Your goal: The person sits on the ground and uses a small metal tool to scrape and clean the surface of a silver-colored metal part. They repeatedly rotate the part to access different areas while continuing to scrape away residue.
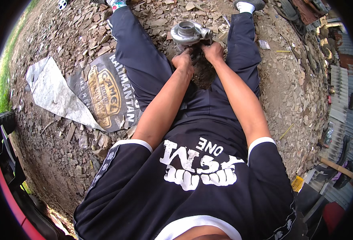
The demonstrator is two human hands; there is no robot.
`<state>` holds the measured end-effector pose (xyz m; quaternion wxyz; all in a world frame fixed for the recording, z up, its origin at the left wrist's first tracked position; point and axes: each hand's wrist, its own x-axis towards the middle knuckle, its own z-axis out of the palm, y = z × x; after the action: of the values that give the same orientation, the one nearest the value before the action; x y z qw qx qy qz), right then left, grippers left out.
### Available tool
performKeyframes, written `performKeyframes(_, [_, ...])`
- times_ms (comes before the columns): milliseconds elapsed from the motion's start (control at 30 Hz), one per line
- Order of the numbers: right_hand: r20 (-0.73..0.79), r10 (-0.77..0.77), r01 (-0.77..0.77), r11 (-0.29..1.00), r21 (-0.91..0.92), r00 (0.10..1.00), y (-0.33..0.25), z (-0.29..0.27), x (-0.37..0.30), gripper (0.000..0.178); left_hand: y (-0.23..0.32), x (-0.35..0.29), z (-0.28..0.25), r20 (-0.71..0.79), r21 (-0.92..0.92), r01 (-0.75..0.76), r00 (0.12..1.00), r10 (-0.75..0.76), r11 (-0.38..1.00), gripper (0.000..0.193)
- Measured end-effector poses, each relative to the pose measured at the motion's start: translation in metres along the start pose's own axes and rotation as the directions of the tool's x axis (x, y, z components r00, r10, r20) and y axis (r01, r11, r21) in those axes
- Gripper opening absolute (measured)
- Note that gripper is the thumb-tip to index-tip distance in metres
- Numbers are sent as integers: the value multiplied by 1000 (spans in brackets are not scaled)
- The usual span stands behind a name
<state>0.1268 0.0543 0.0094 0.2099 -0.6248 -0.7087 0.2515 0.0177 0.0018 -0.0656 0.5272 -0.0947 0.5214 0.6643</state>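
Observation:
A grey metal turbocharger with a round upright inlet and a side outlet is held between my outstretched legs, over the stony ground. My left hand is closed on its lower near side, the fingers partly hidden by the darker part beneath the housing. My right hand grips it at the right, just under the side outlet, with its fingertips also out of sight. The turbocharger's underside is hidden by my hands and the shadow there.
A printed dark sheet with a folded-over pale side lies left of my legs. Broken stones cover the ground. A small clear wrapper is beyond my right leg. Corrugated metal sheets and clutter line the far right; a red-and-black machine edges the left.

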Motion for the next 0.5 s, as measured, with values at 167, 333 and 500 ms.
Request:
performKeyframes(167, [13, 23, -22, 999, -46, 1000, 7, 5, 5, 50, 3, -9, 5, -64, 32, -1, 998, 3, 999, 12])
performKeyframes(333, [13, 34, -33, 997, -65, 999, 11, 7, 8, 52, 12, -27, 8, -109, 77, -58, 992, 67, 995, 20])
performKeyframes(500, [7, -22, 22, 999, -33, 1000, 9, 3, 5, 52, 17, -38, 12, -184, 215, -248, 940, 288, 945, 33])
